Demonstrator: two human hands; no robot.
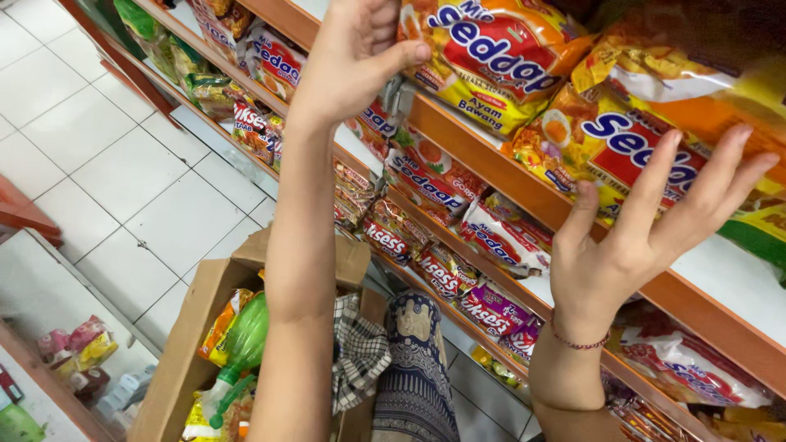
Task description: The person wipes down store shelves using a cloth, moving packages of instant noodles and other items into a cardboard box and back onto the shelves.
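Biggest thing here is the shelf rack (524, 192), orange-brown front edges with white boards, at least three tiers visible and all of them stuffed with instant noodle packets. Down by the floor there's one open cardboard box (184, 344) with a green plastic bottle (246, 336) and a few yellow snack bags inside, sitting just off the rack's bottom edge. On the top tier, two orange-yellow noodle packets are the ones being handled. The left hand (356, 49) has its fingers curled over the near packet (491, 57), thumb pressed flat against the packet's left edge, so it looks like it's pinching it, though the fingertips go out of frame. The right hand (647, 229) is spread wide open, four fingers fanned out and resting on the front of the second packet (622, 143) right at the shelf's front edge, thumb up against its lower edge, not gripping. One thin red bracelet (580, 342) on that wrist.
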